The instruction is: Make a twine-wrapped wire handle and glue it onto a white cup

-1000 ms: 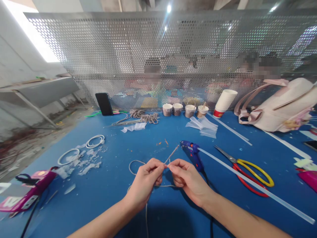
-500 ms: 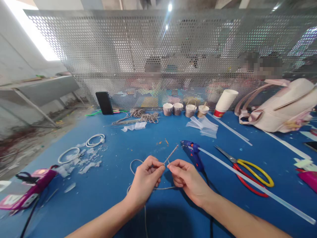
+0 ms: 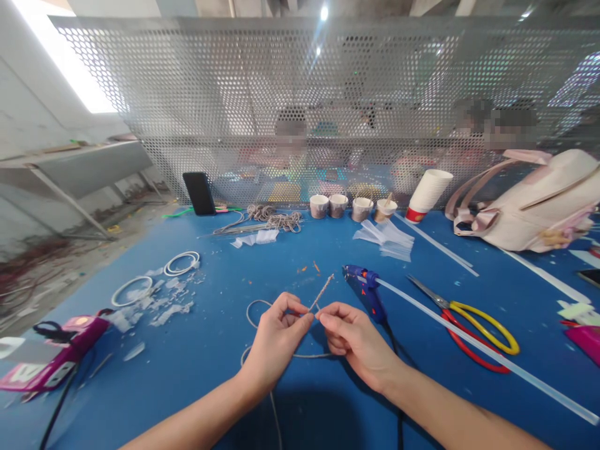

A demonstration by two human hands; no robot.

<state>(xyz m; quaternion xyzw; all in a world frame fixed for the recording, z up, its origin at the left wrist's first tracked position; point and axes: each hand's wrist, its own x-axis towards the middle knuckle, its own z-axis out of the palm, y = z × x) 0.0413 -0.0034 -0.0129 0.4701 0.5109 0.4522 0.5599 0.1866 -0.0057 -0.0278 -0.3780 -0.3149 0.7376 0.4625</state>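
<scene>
My left hand [image 3: 281,334] pinches the lower end of a thin stick wrapped in cord [image 3: 322,291], which tilts up and to the right. Close beside it, my right hand [image 3: 351,334] has thumb and forefinger closed on a grey cord [image 3: 317,307] that runs to the stick. The same sort of cord [image 3: 312,356] passes below both hands and loops on the table at the left. A blue glue gun [image 3: 368,290] with a long clear glue stick [image 3: 492,356] lies right of my hands. Scissors [image 3: 469,319] with red and yellow handles lie farther right.
A perforated metal screen [image 3: 262,94] stands behind the blue table [image 3: 225,281]. Along it are a phone [image 3: 199,194], cord bundles [image 3: 276,219], small paper cups [image 3: 338,206], stacked cups [image 3: 427,194] and a pale backpack [image 3: 539,200]. White rings [image 3: 132,291], scraps and a purple power strip [image 3: 60,350] lie left.
The wrapped stick's tip has shifted slightly left, and it stands a little steeper. Both hands keep their grip in nearly the same place.
</scene>
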